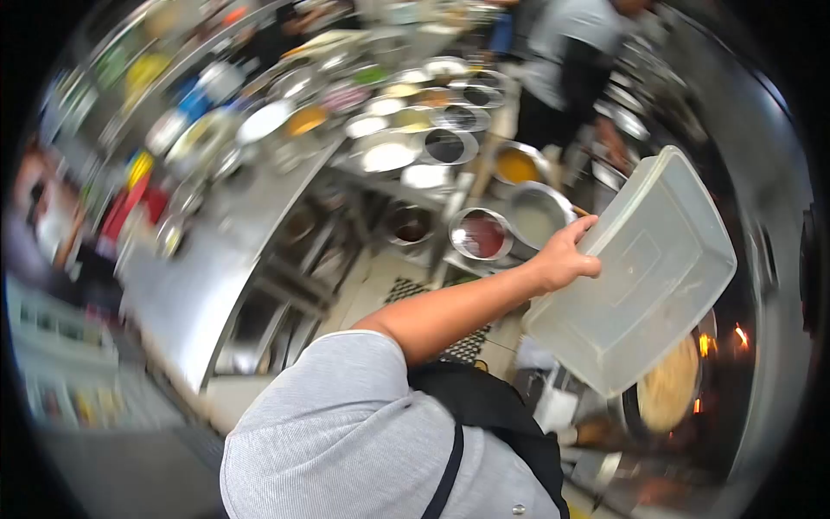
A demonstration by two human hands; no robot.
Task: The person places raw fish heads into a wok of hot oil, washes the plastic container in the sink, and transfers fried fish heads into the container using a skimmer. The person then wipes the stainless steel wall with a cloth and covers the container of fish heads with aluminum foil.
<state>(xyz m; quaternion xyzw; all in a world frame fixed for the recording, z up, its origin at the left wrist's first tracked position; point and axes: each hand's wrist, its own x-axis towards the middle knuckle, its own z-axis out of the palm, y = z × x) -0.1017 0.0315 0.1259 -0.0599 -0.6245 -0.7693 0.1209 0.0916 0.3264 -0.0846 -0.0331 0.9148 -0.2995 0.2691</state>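
Steel counter (pixel 199 268): I saw it run along the left of the head view; bowls (pixel 266 121) crowded its far end, motion-blurred.
Tub (pixel 622 277): translucent, rectangular, steeply tilted and off the counter, raised on the stove side. Its lower corner overlapped the pan in view; I could not tell the height between them.
Tub handling: in my judgement, one hand at an edge let so broad a shape swing. A second hand at the opposite edge, a flatter angle and a slow turn would have served well, with the plastic kept clear of fire.
Co-worker (pixel 575 73): stood beyond the tub; I judged elbow room worth guarding.
Pan (pixel 633 417): dark-rimmed, a pale round food (pixel 667 389) in it, beside the flames.
Pot (pixel 455 232): red contents, near the hand; I judged a dipped tub edge could have knocked its rim.
Left hand (pixel 566 255): closed on the tub's nearer long edge, thumb over the plastic; some fingers hidden. Right hand: I could not find it, so its grip was unknown.
Flames (pixel 741 336): small, orange, past the tub's lower end.
Writing: no brand or label I could read; the tub showed only a moulded rectangle.
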